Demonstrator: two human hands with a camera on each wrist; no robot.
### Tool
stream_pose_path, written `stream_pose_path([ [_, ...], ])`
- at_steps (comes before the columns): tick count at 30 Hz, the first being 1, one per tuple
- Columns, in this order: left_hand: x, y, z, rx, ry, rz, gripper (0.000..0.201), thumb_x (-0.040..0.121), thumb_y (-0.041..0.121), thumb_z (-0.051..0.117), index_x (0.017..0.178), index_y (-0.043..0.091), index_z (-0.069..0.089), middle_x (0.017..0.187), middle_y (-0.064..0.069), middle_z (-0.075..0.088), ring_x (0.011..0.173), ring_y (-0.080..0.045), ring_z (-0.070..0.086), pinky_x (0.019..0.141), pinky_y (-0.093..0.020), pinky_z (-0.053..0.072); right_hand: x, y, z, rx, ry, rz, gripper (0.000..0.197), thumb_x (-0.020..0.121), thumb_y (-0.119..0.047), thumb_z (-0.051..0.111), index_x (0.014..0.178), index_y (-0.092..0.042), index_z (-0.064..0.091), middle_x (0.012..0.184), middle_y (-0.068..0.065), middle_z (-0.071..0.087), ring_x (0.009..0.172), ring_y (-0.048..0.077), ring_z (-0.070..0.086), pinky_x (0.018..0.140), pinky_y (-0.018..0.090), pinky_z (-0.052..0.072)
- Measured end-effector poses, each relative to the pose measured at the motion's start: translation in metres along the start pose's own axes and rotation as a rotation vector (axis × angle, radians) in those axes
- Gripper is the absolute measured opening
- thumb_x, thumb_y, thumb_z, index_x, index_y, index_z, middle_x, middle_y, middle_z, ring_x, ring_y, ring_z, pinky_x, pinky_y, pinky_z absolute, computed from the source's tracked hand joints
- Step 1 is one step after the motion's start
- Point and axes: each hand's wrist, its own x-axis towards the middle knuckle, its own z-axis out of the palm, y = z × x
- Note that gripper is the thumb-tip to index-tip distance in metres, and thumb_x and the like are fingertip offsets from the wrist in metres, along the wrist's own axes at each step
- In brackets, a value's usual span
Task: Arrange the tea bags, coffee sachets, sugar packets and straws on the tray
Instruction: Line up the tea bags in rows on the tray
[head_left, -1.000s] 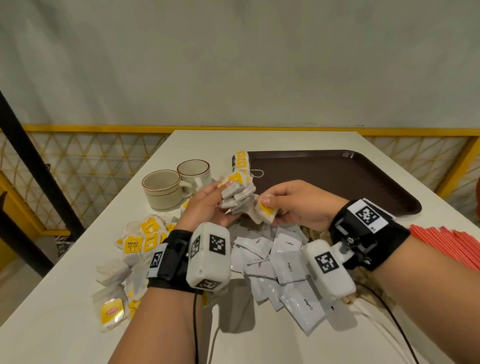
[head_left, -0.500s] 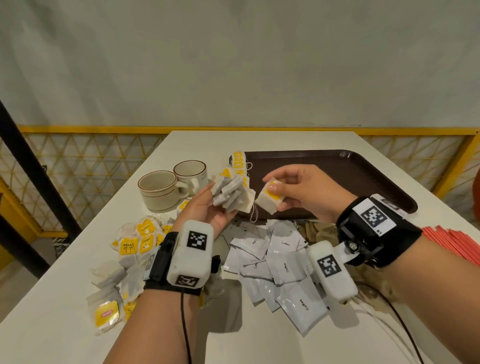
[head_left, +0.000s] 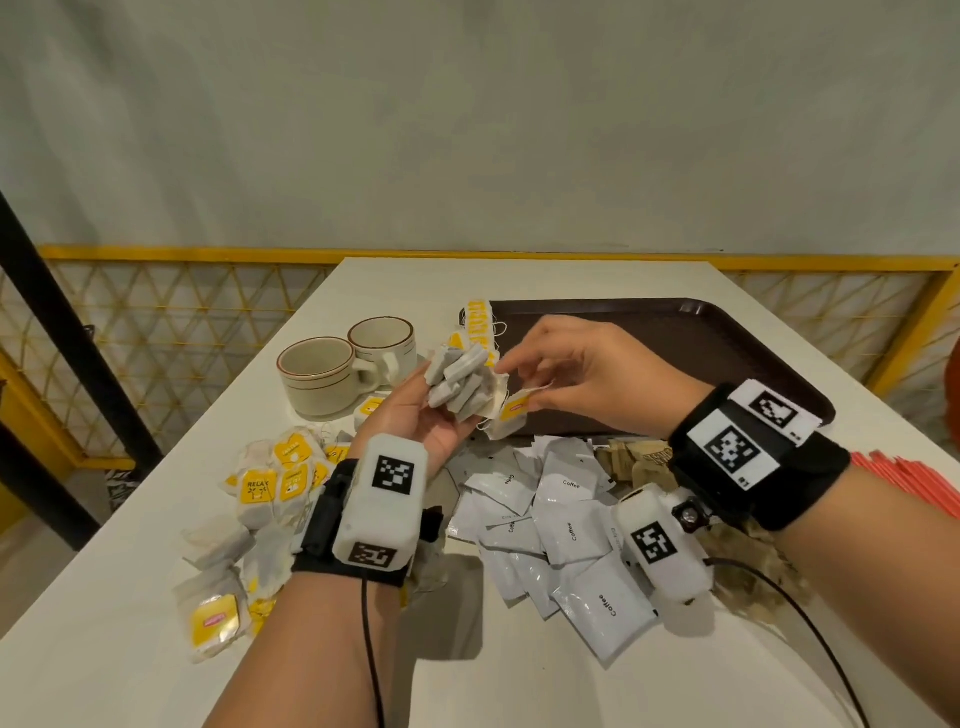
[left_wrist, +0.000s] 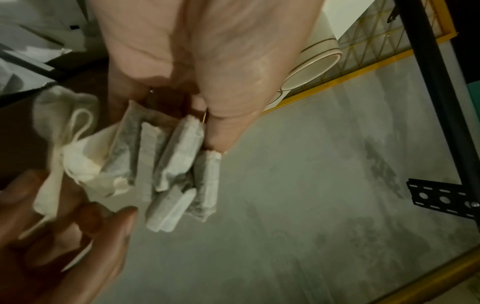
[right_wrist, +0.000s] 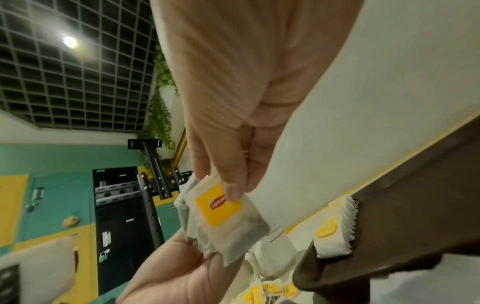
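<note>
Left hand (head_left: 415, 421) grips a fanned bundle of tea bags (head_left: 460, 387); right hand (head_left: 582, 376) pinches one tea bag (head_left: 511, 413) just right of the bundle. The tray (head_left: 727, 338) lies just beyond, nearer the right hand.

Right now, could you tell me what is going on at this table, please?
A person is sorting tea bags above the table. The left hand grips a bundle of tea bags, and the right hand pinches a single tea bag beside it. A short row of tea bags already stands at the left end of the tray. Loose tea bags, coffee sachets, brown packets and red straws lie on the table, near two cups.
</note>
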Motion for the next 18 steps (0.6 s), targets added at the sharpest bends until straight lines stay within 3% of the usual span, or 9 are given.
stream_pose_path([
  [5,-0.005,-0.003,0.009,-0.111,-0.042,-0.021,0.054,0.098,0.016,0.038,0.053,0.009,0.067,0.047,-0.001,0.053,0.037,-0.010,0.051,0.040,-0.020,0.046,0.009,0.001,0.010,-0.129,0.035,-0.091,0.023,0.079,-0.001,0.073,0.097,-0.015,0.074,0.099,0.000,0.054,0.084,0.011,0.059,0.076,0.028,0.053],
  [8,-0.007,-0.002,0.011,-0.126,-0.035,-0.039,0.040,0.086,0.015,0.049,0.052,0.007,0.067,0.045,-0.003,0.056,0.038,-0.013,0.055,0.038,-0.021,0.046,0.010,0.001,0.013,-0.138,0.026,-0.095,0.013,0.081,-0.003,0.071,0.091,-0.011,0.074,0.101,-0.001,0.053,0.088,0.014,0.059,0.079,0.031,0.051],
  [11,-0.009,0.001,0.010,-0.069,-0.029,-0.064,0.013,0.065,0.014,0.065,0.056,0.006,0.068,0.055,-0.009,0.061,0.048,-0.017,0.060,0.047,-0.026,0.053,0.008,0.000,0.009,-0.110,-0.012,-0.061,0.008,0.083,-0.007,0.070,0.088,-0.011,0.073,0.103,-0.005,0.055,0.090,0.014,0.058,0.079,0.031,0.051],
  [14,-0.001,0.007,-0.005,0.112,0.052,0.071,0.020,0.080,0.020,0.059,0.070,0.010,0.074,0.079,-0.012,0.071,0.070,-0.021,0.070,0.061,-0.034,0.060,0.010,0.007,0.001,-0.032,-0.007,0.062,0.005,0.084,-0.015,0.070,0.089,-0.015,0.071,0.098,-0.005,0.066,0.088,0.013,0.062,0.081,0.032,0.052],
  [16,0.002,0.014,-0.012,0.155,0.135,0.208,0.018,0.090,0.015,0.055,0.094,0.007,0.070,0.096,-0.014,0.071,0.087,-0.025,0.070,0.078,-0.038,0.058,0.014,0.017,-0.006,-0.023,0.032,0.209,0.004,0.084,-0.019,0.071,0.088,-0.017,0.069,0.092,-0.002,0.070,0.086,0.012,0.065,0.084,0.034,0.054],
  [18,0.004,0.018,-0.018,0.201,0.212,0.305,0.020,0.091,0.009,0.056,0.109,0.003,0.061,0.107,-0.018,0.067,0.097,-0.029,0.066,0.080,-0.036,0.058,0.018,0.027,-0.010,0.091,0.049,0.367,0.005,0.084,-0.015,0.071,0.086,-0.017,0.066,0.094,0.005,0.071,0.086,0.014,0.066,0.084,0.036,0.056],
])
